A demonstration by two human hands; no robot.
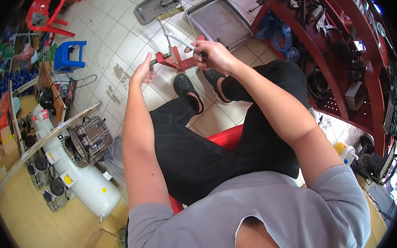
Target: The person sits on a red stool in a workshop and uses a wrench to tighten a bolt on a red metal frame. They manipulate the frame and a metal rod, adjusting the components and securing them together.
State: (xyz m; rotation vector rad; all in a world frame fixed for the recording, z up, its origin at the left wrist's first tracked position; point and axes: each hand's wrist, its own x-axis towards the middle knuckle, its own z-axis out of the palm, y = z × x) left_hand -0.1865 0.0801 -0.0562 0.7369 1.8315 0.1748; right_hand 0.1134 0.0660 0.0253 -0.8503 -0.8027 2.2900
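Note:
A silver open-ended wrench (177, 39) slants up and left from my right hand (214, 56), whose fingers are closed round its lower end. The wrench's jaw lies over a thin upright metal piece (170, 45) above a red vise (182, 60) on the floor. My left hand (143, 73) is at the vise's left side, beside the dark metal end of its screw (153, 62). Its fingers are partly extended and apart; whether they touch the screw end I cannot tell.
Two metal trays, one large (221, 21) and one small (153, 9), lie beyond the vise. A red tool rack (313, 47) stands at right. To the left are a blue stool (69, 56), a red chair (46, 17) and a white tank (90, 191). My shoes (184, 86) are close below the vise.

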